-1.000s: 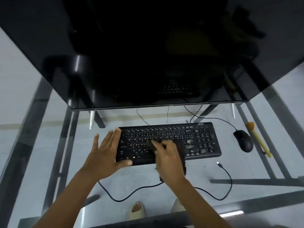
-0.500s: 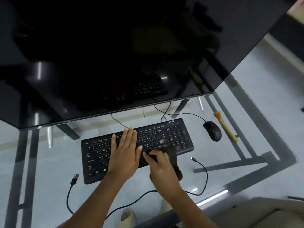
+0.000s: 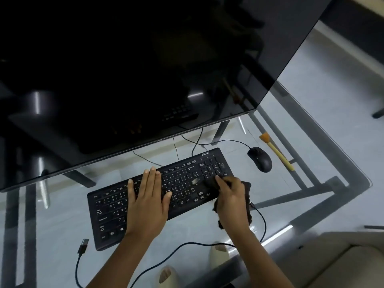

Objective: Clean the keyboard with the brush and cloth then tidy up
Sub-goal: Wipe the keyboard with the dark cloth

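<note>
On the glass counter (image 3: 62, 215): black keyboard (image 3: 112, 213), angled. My left hand (image 3: 147, 201), spread flat, pins its middle; my right hand (image 3: 232, 199) presses the dark cloth (image 3: 248, 188) beside the numpad. Brush (image 3: 277, 151) parked beyond the mouse (image 3: 259, 159). I'd wipe row by row, lightly.

Head-worn camera looks steeply down, close above the keyboard (image 3: 160, 196).

The right hand (image 3: 232, 201) has slid the cloth (image 3: 247, 187) rightward.
</note>
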Motion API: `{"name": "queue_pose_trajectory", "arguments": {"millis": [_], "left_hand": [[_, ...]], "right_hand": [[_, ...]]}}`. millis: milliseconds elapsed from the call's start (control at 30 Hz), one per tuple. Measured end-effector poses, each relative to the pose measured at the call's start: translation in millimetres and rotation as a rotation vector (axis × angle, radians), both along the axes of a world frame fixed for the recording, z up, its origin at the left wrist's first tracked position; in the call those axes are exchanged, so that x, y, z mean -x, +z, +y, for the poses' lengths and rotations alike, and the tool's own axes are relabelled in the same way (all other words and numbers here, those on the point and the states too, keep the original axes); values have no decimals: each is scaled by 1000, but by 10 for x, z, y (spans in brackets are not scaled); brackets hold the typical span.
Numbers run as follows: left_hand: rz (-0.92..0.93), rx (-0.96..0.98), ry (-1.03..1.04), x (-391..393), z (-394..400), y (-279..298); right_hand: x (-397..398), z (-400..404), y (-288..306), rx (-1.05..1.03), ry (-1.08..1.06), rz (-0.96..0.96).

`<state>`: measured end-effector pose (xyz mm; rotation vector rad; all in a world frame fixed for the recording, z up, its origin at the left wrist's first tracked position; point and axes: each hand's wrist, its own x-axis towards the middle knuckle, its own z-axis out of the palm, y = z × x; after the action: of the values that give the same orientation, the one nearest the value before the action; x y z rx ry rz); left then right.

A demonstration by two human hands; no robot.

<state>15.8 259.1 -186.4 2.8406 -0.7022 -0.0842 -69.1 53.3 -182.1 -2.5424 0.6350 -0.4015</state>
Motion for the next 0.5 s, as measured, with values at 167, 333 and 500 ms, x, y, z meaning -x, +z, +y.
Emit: {"name": "queue_pose_trajectory", "arguments": {"millis": [167,333,500], "left_hand": [[-12,40,8,-61,-230,95],[28,12,-19,-68,-308,33],[58,-26,-93,-60,-285,80]], "right_hand": [[52,402,17,-36,302,-50],[-150,16,179,-152,-93,-2],[-72,393,190,-182,193,46]]}}
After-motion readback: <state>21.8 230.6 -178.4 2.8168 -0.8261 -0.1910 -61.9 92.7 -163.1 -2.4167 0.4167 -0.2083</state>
